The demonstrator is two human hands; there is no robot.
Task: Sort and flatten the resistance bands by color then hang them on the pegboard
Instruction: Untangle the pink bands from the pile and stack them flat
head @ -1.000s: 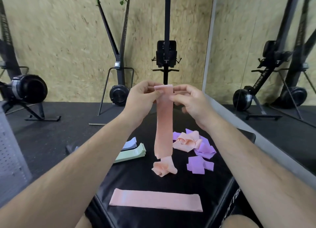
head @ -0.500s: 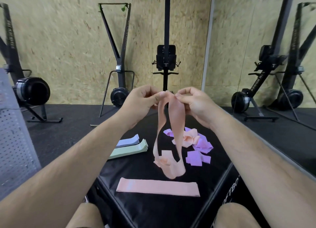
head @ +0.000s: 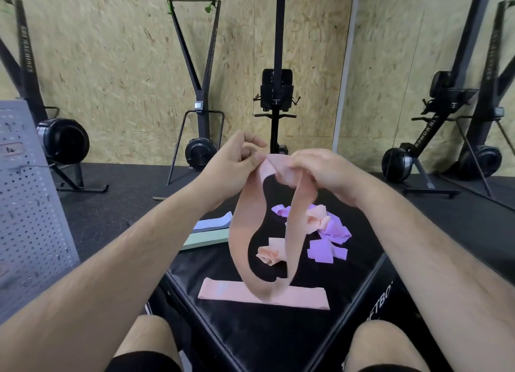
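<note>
Top of peach loop band (head: 242, 232) pinched by left hand (head: 237, 159) and right hand (head: 323, 168), side by side. Band hung open straight below grips, long axis vertical, low end over flat peach band (head: 306, 299) on black box (head: 250, 341); contact unclear.
</note>
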